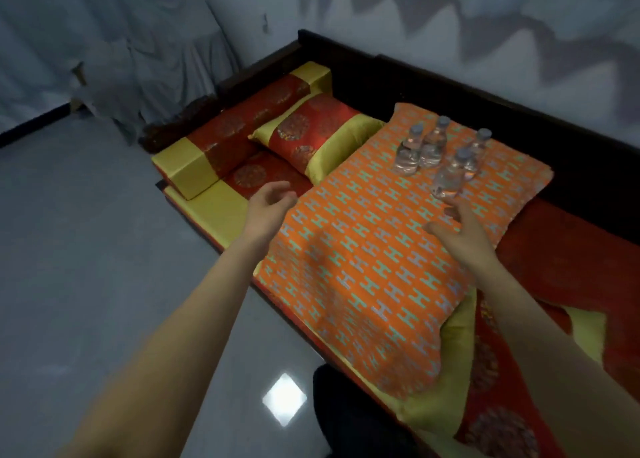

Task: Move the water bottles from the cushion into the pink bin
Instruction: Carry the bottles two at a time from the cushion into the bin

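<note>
Several clear water bottles with pale caps stand upright on the far part of an orange patterned cushion (363, 249). The nearest bottle (450, 177) stands just beyond my right hand (457, 229), whose fingers are spread and reach toward its base; contact cannot be told. Two bottles (408, 152) stand together farther left, and another bottle (479, 152) stands behind the nearest one. My left hand (268, 208) hovers open at the cushion's left edge and holds nothing. No pink bin is in view.
The cushion lies on a low dark wooden bench (450, 87) covered with red and gold padding. A red and gold pillow (311, 135) and a bolster (225, 146) lie at the left end. Grey tiled floor (86, 249) spreads to the left; draped white cloth covers the wall.
</note>
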Tool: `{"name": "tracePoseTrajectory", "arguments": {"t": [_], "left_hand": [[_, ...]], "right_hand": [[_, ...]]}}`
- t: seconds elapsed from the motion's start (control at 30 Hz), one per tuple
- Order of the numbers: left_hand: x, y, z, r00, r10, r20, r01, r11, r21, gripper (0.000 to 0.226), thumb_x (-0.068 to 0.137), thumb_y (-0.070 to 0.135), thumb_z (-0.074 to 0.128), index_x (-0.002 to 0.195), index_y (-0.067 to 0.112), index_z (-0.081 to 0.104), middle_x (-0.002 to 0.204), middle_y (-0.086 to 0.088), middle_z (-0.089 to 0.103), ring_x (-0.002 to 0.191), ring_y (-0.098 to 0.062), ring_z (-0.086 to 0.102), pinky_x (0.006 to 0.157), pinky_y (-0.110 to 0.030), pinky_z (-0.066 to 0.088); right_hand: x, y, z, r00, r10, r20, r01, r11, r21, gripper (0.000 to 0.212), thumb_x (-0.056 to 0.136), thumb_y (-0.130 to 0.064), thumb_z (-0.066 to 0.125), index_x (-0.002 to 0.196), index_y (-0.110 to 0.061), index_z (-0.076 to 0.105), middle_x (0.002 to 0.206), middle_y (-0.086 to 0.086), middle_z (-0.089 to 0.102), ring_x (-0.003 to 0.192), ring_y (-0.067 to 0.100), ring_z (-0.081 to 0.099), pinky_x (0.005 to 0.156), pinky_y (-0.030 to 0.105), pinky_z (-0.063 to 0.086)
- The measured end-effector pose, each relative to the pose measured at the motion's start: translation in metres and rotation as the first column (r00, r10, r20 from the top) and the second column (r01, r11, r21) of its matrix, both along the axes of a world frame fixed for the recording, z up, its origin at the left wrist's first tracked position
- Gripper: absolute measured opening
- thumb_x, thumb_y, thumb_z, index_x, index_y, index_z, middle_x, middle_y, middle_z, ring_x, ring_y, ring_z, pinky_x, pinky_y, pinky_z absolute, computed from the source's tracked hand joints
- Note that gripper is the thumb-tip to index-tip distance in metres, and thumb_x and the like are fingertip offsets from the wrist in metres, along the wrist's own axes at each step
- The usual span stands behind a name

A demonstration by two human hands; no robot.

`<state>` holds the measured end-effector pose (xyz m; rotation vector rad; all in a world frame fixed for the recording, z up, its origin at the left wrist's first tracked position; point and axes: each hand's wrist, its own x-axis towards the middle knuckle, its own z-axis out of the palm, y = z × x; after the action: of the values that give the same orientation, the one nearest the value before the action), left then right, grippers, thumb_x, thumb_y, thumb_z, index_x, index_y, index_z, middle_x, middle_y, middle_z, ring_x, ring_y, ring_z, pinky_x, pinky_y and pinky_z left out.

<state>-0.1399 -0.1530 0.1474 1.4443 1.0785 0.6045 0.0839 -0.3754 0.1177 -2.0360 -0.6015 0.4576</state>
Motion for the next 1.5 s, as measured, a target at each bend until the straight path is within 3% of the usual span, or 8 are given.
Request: {"name": "tracePoseTrajectory", "arguments": {"t": [0.17, 0.3, 0.57, 0.77, 0.87, 1.0, 1.2, 1.5], "left_hand": [[0.066, 0.058, -0.016, 0.995, -0.097, -0.021, 0.097, 0.995, -0.019, 0.024, 0.086, 0.019, 0.067, 0.110, 0.018, 0.063, 0.091, 0.005, 0.066, 0.077, -0.006, 0.060, 0.073, -0.025, 0.048], [0.120, 0.094, -0.031, 0.982, -0.189, -0.005, 0.188, 0.979, -0.074, 0.025, 0.084, 0.018, 0.068, 0.108, 0.020, 0.063, 0.093, -0.001, 0.066, 0.084, -0.014, 0.063, 0.079, -0.033, 0.052], [0.247, 0.126, -0.074, 0.910, -0.404, -0.090, 0.391, 0.911, -0.134, 0.042, 0.085, 0.011, 0.068, 0.124, 0.012, 0.054, 0.101, 0.003, 0.061, 0.078, -0.001, 0.055, 0.058, -0.008, 0.044], [0.335, 0.135, -0.103, 0.751, -0.625, -0.214, 0.636, 0.772, -0.024, 0.099, 0.067, 0.033, 0.085, 0.147, 0.020, 0.030, 0.148, -0.006, 0.039, 0.133, -0.016, 0.038, 0.111, -0.036, 0.034], [0.375, 0.144, -0.123, 0.640, -0.728, -0.244, 0.750, 0.662, -0.007, 0.127, 0.052, 0.049, 0.089, 0.151, 0.029, 0.013, 0.159, 0.002, 0.016, 0.146, -0.016, 0.016, 0.118, -0.040, 0.022], [0.403, 0.147, -0.149, 0.566, -0.795, -0.220, 0.809, 0.587, -0.039, 0.125, 0.052, 0.041, 0.091, 0.150, 0.030, 0.015, 0.157, 0.002, 0.022, 0.143, -0.019, 0.025, 0.113, -0.047, 0.031], [0.422, 0.142, -0.170, 0.521, -0.843, -0.133, 0.840, 0.534, -0.093, 0.108, 0.054, 0.015, 0.092, 0.143, 0.018, 0.030, 0.140, -0.005, 0.047, 0.128, -0.022, 0.047, 0.102, -0.033, 0.041], [0.425, 0.138, -0.183, 0.498, -0.850, -0.171, 0.853, 0.516, -0.081, 0.093, 0.056, 0.013, 0.090, 0.131, 0.021, 0.035, 0.123, 0.002, 0.057, 0.113, -0.021, 0.057, 0.096, -0.042, 0.049]], "right_hand": [[0.044, 0.034, -0.024, 0.986, -0.154, -0.062, 0.153, 0.988, -0.022, 0.068, 0.072, -0.026, 0.079, 0.130, -0.036, 0.045, 0.135, 0.005, 0.051, 0.117, 0.020, 0.053, 0.089, 0.039, 0.048], [0.083, 0.057, -0.034, 0.974, -0.218, -0.063, 0.216, 0.975, -0.045, 0.085, 0.069, -0.019, 0.084, 0.140, -0.026, 0.038, 0.132, 0.005, 0.051, 0.119, 0.026, 0.053, 0.095, 0.051, 0.048], [0.157, 0.092, -0.064, 0.920, -0.392, -0.020, 0.386, 0.912, -0.140, 0.096, 0.069, -0.022, 0.086, 0.147, -0.013, 0.030, 0.142, 0.012, 0.048, 0.127, 0.027, 0.049, 0.098, 0.041, 0.045], [0.188, 0.108, -0.092, 0.908, -0.415, -0.063, 0.400, 0.902, -0.163, 0.097, 0.069, -0.022, 0.085, 0.148, -0.015, 0.028, 0.144, 0.014, 0.045, 0.128, 0.031, 0.047, 0.102, 0.051, 0.042], [0.206, 0.122, -0.108, 0.874, -0.467, -0.136, 0.443, 0.880, -0.171, 0.082, 0.066, -0.031, 0.085, 0.135, -0.021, 0.042, 0.124, 0.002, 0.059, 0.110, 0.020, 0.059, 0.095, 0.043, 0.050], [0.216, 0.132, -0.129, 0.882, -0.459, -0.108, 0.446, 0.887, -0.124, 0.083, 0.065, -0.017, 0.085, 0.135, -0.011, 0.041, 0.113, 0.010, 0.066, 0.104, 0.027, 0.064, 0.094, 0.047, 0.049], [0.219, 0.132, -0.141, 0.889, -0.452, -0.069, 0.450, 0.892, -0.040, 0.097, 0.064, -0.013, 0.086, 0.141, -0.025, 0.027, 0.102, -0.016, 0.064, 0.094, -0.006, 0.062, 0.077, 0.007, 0.045], [0.218, 0.134, -0.147, 0.859, -0.494, -0.132, 0.485, 0.869, -0.101, 0.070, 0.070, -0.024, 0.082, 0.122, 0.001, 0.043, 0.105, 0.016, 0.064, 0.091, 0.028, 0.066, 0.075, 0.049, 0.055]]}}
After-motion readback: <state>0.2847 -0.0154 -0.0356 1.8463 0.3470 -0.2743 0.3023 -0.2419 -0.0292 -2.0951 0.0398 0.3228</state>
